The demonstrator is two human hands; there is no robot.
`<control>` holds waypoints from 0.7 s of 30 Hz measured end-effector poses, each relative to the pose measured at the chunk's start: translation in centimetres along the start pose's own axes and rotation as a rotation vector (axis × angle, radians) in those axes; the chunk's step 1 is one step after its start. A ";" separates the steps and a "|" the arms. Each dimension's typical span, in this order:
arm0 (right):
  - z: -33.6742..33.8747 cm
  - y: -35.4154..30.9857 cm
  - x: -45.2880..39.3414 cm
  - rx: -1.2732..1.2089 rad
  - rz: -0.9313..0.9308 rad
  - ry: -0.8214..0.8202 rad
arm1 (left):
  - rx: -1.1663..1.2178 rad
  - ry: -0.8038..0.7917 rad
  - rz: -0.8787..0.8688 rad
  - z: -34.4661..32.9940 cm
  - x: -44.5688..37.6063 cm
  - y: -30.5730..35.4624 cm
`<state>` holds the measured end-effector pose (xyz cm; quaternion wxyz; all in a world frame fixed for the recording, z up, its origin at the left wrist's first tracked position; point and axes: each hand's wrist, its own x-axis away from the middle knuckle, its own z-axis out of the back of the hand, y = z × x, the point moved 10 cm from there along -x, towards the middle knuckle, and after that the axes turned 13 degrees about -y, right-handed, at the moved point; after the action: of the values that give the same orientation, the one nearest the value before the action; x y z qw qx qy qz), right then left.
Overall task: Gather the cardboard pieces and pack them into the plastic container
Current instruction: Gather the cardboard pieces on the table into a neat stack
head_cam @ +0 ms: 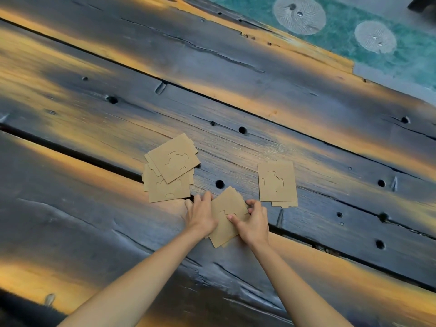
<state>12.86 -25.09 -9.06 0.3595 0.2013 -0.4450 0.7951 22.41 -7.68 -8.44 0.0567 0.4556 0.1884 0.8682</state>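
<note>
Brown die-cut cardboard pieces lie on a dark plank table (94,232). A small stack of cardboard (224,208) sits between my hands. My left hand (200,214) presses against the stack's left edge, fingers curled over it. My right hand (253,220) grips the stack's right side, thumb on top. A loose pile of several overlapping pieces (171,168) lies to the upper left. Two more stacked pieces (277,181) lie to the right. No plastic container is in view.
The table has wide dark gaps between its planks (70,154) and several round holes (219,184). Beyond the far edge is a teal floor with two pale round patches (375,37).
</note>
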 end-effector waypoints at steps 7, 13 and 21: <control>-0.2 -0.5 0.0 -0.017 0.028 -0.064 | -0.107 -0.150 0.014 -0.3 -1.1 -0.4; -0.1 -0.7 0.7 0.036 0.018 -0.032 | -0.082 -0.199 -0.059 -1.2 0.2 0.1; -0.1 -1.7 2.0 0.230 0.129 -0.202 | -0.288 -0.361 -0.234 -2.8 2.3 2.3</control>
<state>12.82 -23.64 -6.84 0.2359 0.2910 -0.3970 0.8379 18.96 -9.95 -7.30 0.2539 0.5655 0.1012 0.7781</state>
